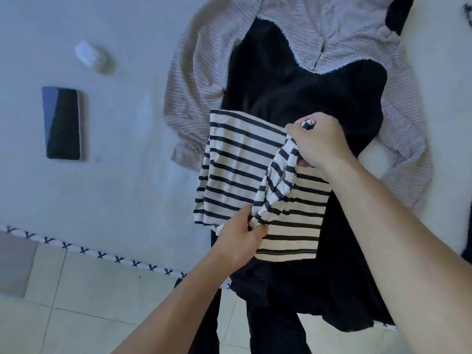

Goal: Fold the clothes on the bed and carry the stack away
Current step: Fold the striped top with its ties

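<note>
Down at the lower centre of the frame, the left hand (pixel 241 235) is reaching in from the bottom edge on a bare forearm, its fingers and thumb curling round and pinching the lower end of a twisted strip of the striped shirt (pixel 240 175). Slightly farther up and to the right, the right hand (pixel 319 141) is coming in along a forearm from the lower right corner, its fingers closing round the upper end of that same bunched strip, with a bit of striped fabric poking out above the knuckles. Between the two hands the strip is hanging slack in a shallow curve. The rest of the shirt is lying partly folded and flat in the middle of the frame, on top of a black garment (pixel 301 98) that is spreading over the bed (pixel 127 149) and drooping past its trimmed edge towards the tiled floor (pixel 76 302). Beyond it, a pale knitted cardigan (pixel 319 34) is lying open at the top of the frame. At the left, a phone (pixel 62 123) is resting on the sheet, and a small white case (pixel 90 55) is sitting farther up.
</note>
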